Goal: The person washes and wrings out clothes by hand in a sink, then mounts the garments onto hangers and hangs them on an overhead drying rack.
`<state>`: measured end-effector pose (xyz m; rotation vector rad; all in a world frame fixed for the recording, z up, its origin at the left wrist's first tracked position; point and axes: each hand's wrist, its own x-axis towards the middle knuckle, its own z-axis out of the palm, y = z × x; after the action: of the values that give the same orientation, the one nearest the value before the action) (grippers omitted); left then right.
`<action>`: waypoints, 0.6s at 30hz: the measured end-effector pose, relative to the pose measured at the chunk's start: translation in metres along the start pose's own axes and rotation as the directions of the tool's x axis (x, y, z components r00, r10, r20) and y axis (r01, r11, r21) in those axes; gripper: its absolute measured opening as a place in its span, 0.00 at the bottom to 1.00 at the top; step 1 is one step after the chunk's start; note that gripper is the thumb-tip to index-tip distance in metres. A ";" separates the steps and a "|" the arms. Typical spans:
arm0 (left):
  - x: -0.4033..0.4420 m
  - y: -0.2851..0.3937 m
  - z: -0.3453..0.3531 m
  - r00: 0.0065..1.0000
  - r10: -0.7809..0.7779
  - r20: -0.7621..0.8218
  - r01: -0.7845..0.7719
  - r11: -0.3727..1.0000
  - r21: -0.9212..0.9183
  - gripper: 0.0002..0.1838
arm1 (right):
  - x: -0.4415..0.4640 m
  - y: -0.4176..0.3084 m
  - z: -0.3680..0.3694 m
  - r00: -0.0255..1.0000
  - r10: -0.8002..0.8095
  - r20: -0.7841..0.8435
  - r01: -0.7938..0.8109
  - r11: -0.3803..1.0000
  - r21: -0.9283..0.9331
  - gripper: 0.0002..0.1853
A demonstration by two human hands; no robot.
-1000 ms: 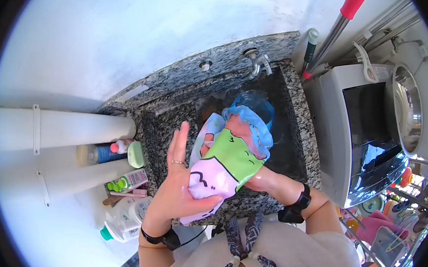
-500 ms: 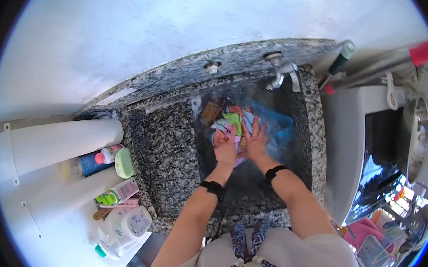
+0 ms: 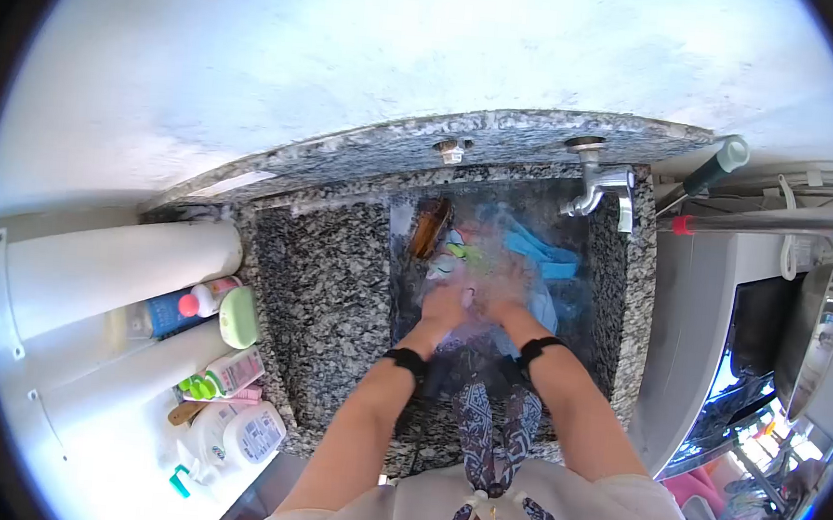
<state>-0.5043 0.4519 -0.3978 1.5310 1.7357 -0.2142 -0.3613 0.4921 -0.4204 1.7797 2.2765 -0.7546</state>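
Multicoloured cloth (image 3: 463,252) under blurred left hand (image 3: 445,303) and right hand (image 3: 508,291), grip impossible to tell, bottle label (image 3: 261,435) illegible.

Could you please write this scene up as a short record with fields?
Place: speckled stone sink
Left hand: down in the basin, at the coloured cloth
Right hand: beside the left, also at the cloth
Grip: too blurred to tell whether either hand is closed
Also in basin: blue item to the right, brown object to the left
Tap: at the sink's far right corner
Left side: green container, white jug
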 end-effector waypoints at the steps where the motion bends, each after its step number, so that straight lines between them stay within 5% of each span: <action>1: -0.024 0.014 -0.033 1.000 0.001 -0.010 -0.001 1.000 0.012 0.28 | -0.006 0.000 -0.019 0.982 -0.054 0.182 0.057 0.998 -0.012 0.61; 2: -0.048 0.026 -0.062 0.995 -0.001 -0.096 -0.003 0.999 -0.041 0.28 | -0.015 -0.002 -0.041 0.928 -0.101 0.359 0.114 0.993 -0.014 0.63; 3: -0.067 0.034 -0.088 0.983 -0.005 -0.184 -0.012 0.996 -0.094 0.29 | -0.026 -0.007 -0.067 0.932 -0.106 0.347 0.116 0.993 -0.007 0.63; 4: -0.086 0.035 -0.110 0.970 -0.027 -0.240 0.016 0.999 -0.048 0.26 | -0.044 -0.014 -0.092 0.966 -0.187 0.176 0.171 0.980 0.104 0.64; 5: -0.104 0.026 -0.127 0.937 0.145 -0.319 -0.151 0.988 0.004 0.24 | -0.056 -0.021 -0.108 0.969 -0.248 -0.009 0.245 0.948 0.201 0.64; 6: -0.123 0.026 -0.145 0.887 0.287 -0.361 -0.283 0.957 0.066 0.21 | -0.059 -0.030 -0.117 0.966 -0.256 -0.025 0.256 0.945 0.205 0.64; 8: -0.169 0.044 -0.177 0.812 0.428 -0.395 -0.406 0.903 0.144 0.19 | -0.063 -0.048 -0.132 0.777 -0.505 -0.375 0.624 0.697 0.354 0.55; 10: -0.214 0.067 -0.203 0.681 0.569 -0.462 -0.522 0.819 0.239 0.13 | -0.052 -0.052 -0.127 0.805 -0.451 -0.384 0.589 0.684 0.430 0.51; 12: -0.243 0.070 -0.211 0.621 0.589 -0.517 -0.527 0.802 0.280 0.15 | -0.030 -0.047 -0.094 0.869 -0.396 -0.298 0.495 0.678 0.543 0.34; 13: -0.253 0.068 -0.215 0.558 0.605 -0.568 -0.531 0.787 0.316 0.17 | -0.021 -0.053 -0.089 0.858 -0.405 -0.316 0.514 0.675 0.530 0.34; 15: -0.270 0.039 -0.207 0.633 0.403 -0.661 -0.366 0.908 0.204 0.16 | -0.016 -0.069 -0.074 0.991 -0.136 0.017 0.057 0.523 0.850 0.14; 16: -0.274 0.015 -0.203 0.625 0.376 -0.684 -0.298 0.925 0.236 0.19 | 0.007 -0.068 -0.047 0.863 -0.293 -0.411 0.505 0.475 0.721 0.14; 17: -0.274 -0.007 -0.194 0.610 0.348 -0.712 -0.227 0.938 0.264 0.22 | -0.002 -0.083 -0.072 0.855 -0.308 -0.417 0.518 0.470 0.715 0.14; 18: -0.275 -0.017 -0.179 0.607 0.339 -0.718 -0.217 0.941 0.260 0.22 | -0.030 -0.110 -0.118 0.962 -0.145 -0.232 0.217 -0.111 0.970 0.14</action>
<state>-0.6115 0.3450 -0.1059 2.1789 2.0747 0.5720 -0.4346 0.5035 -0.2744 1.5993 1.8193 -3.2400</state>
